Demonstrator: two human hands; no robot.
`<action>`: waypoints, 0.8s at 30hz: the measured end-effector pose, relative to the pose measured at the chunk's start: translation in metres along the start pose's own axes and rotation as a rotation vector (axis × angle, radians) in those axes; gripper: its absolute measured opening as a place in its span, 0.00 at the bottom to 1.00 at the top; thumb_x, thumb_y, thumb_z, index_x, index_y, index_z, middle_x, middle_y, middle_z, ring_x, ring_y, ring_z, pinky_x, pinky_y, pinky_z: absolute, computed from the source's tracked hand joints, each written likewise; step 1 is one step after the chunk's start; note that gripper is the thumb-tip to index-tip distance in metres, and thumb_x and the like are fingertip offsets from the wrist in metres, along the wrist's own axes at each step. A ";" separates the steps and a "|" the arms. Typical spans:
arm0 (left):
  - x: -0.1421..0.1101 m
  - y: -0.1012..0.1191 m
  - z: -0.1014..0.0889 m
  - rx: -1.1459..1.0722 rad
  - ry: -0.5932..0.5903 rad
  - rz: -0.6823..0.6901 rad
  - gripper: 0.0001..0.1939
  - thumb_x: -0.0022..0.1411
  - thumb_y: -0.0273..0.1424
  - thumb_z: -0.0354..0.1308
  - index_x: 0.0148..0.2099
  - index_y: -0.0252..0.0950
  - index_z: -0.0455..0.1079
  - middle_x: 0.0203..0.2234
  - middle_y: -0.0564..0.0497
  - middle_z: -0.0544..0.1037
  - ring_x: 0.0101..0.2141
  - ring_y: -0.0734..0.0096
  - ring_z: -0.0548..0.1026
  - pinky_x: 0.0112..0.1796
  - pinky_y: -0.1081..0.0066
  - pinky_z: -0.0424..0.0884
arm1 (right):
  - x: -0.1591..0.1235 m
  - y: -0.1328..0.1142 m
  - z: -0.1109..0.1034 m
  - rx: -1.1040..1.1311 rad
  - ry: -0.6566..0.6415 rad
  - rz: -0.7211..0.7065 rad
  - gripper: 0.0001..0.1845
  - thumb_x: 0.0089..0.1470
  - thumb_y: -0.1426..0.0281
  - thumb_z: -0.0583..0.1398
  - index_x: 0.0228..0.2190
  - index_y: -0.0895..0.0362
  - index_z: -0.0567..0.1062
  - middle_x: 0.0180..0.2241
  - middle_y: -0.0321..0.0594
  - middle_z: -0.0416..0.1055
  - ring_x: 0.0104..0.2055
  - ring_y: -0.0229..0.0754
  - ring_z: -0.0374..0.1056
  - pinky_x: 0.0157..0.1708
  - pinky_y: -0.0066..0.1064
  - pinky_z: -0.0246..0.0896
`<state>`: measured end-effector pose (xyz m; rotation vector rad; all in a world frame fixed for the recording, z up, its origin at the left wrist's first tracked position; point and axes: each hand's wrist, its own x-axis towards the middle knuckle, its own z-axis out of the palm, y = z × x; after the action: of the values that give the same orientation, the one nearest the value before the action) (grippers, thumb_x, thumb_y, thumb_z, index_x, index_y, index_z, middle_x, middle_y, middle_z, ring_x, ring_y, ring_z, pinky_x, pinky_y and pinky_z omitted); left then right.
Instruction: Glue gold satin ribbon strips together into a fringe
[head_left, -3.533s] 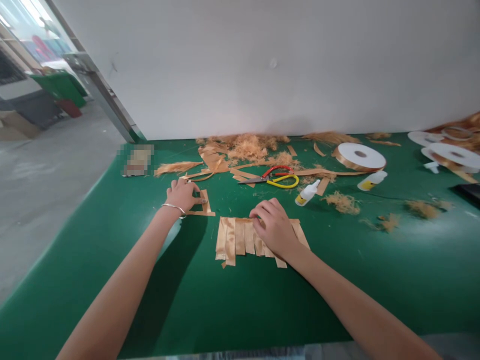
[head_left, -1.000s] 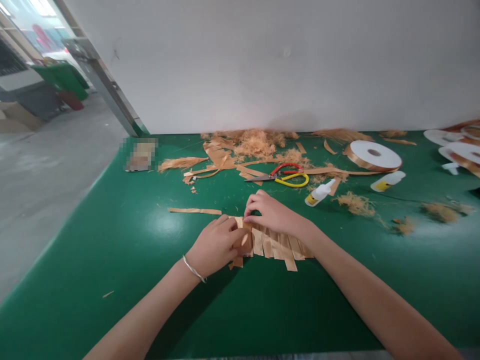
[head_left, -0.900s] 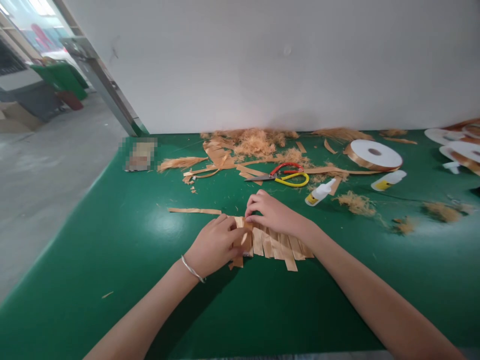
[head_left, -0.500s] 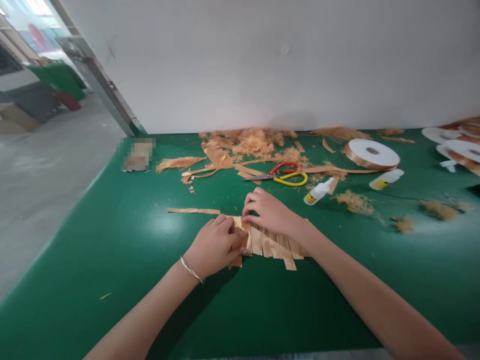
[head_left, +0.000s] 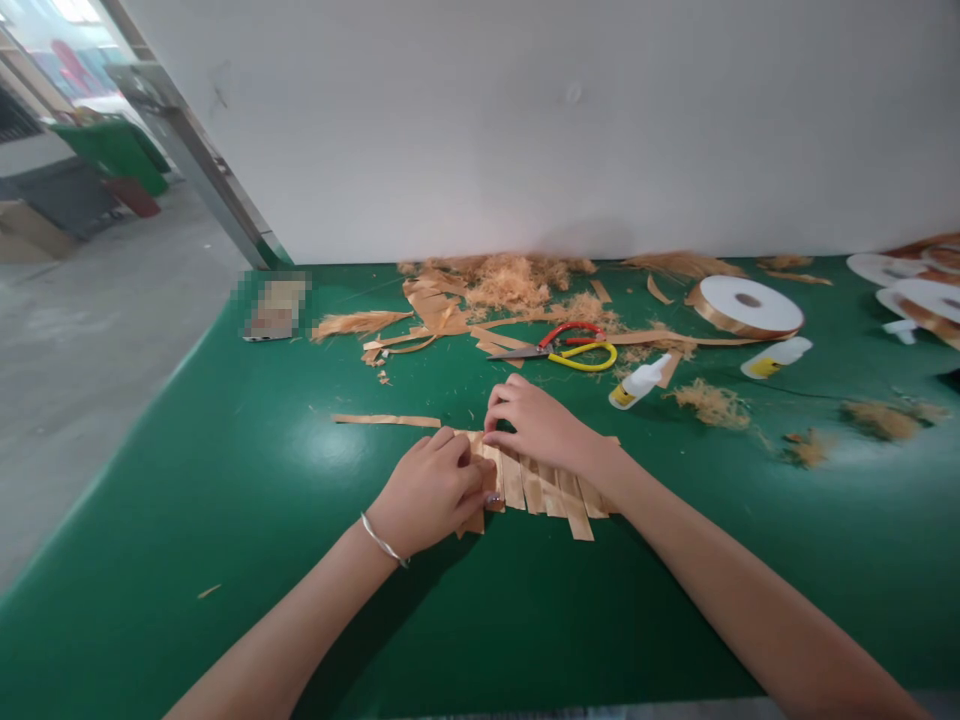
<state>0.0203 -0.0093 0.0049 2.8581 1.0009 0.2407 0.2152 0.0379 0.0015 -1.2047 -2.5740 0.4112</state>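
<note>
A row of tan ribbon strips [head_left: 555, 492] lies side by side on the green table, their cut lower ends uneven. My left hand [head_left: 435, 490], a silver bangle at its wrist, is curled over the left end of the row, thumb and fingers closed on a ribbon strip. At the upper edge of the same row, my right hand [head_left: 540, 425] pinches a ribbon strip between thumb and fingertips. The exact grip points are partly hidden under the fingers. A separate ribbon strip [head_left: 386, 420] extends leftward just beyond my left hand.
Scissors [head_left: 555, 350] with red and yellow handles lie beyond my hands. A small glue bottle [head_left: 637, 383] and another bottle [head_left: 776, 358] are to the right, near a ribbon spool [head_left: 746, 305]. Frayed fibres [head_left: 510, 285] heap along the wall; a blurred-out object [head_left: 276, 308] sits back left.
</note>
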 end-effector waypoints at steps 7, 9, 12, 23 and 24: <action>0.000 0.001 -0.001 -0.009 -0.002 0.005 0.13 0.63 0.37 0.50 0.34 0.35 0.71 0.31 0.46 0.68 0.34 0.65 0.63 0.35 0.65 0.65 | 0.001 0.000 -0.001 0.004 0.000 0.016 0.10 0.53 0.65 0.59 0.24 0.55 0.74 0.31 0.42 0.67 0.37 0.45 0.58 0.35 0.37 0.55; 0.001 0.001 0.000 -0.012 0.000 0.006 0.13 0.63 0.37 0.49 0.35 0.35 0.71 0.31 0.46 0.68 0.34 0.65 0.63 0.35 0.65 0.64 | 0.001 0.000 -0.001 0.002 -0.005 0.019 0.10 0.53 0.65 0.59 0.23 0.55 0.74 0.31 0.42 0.67 0.37 0.45 0.58 0.35 0.37 0.55; 0.001 0.000 0.000 -0.016 -0.009 0.004 0.13 0.63 0.37 0.49 0.36 0.35 0.71 0.31 0.46 0.68 0.34 0.65 0.63 0.35 0.65 0.64 | 0.002 -0.001 -0.001 0.006 0.001 0.029 0.08 0.52 0.65 0.60 0.24 0.55 0.72 0.32 0.41 0.67 0.38 0.46 0.58 0.36 0.37 0.54; 0.000 0.002 -0.002 -0.043 -0.038 -0.026 0.13 0.63 0.37 0.49 0.43 0.37 0.71 0.31 0.47 0.68 0.35 0.64 0.63 0.36 0.65 0.64 | -0.042 -0.010 0.002 -0.104 0.290 0.095 0.08 0.58 0.68 0.51 0.36 0.55 0.70 0.31 0.44 0.67 0.40 0.47 0.58 0.36 0.37 0.52; 0.001 0.002 -0.003 -0.040 -0.038 -0.028 0.13 0.63 0.37 0.49 0.42 0.37 0.71 0.31 0.47 0.68 0.35 0.64 0.64 0.35 0.65 0.64 | -0.047 -0.012 0.007 -0.130 0.267 0.073 0.10 0.58 0.68 0.51 0.37 0.56 0.70 0.32 0.44 0.68 0.40 0.47 0.58 0.36 0.37 0.51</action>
<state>0.0218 -0.0108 0.0079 2.7993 1.0165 0.2005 0.2334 -0.0067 -0.0060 -1.3026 -2.3628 0.0894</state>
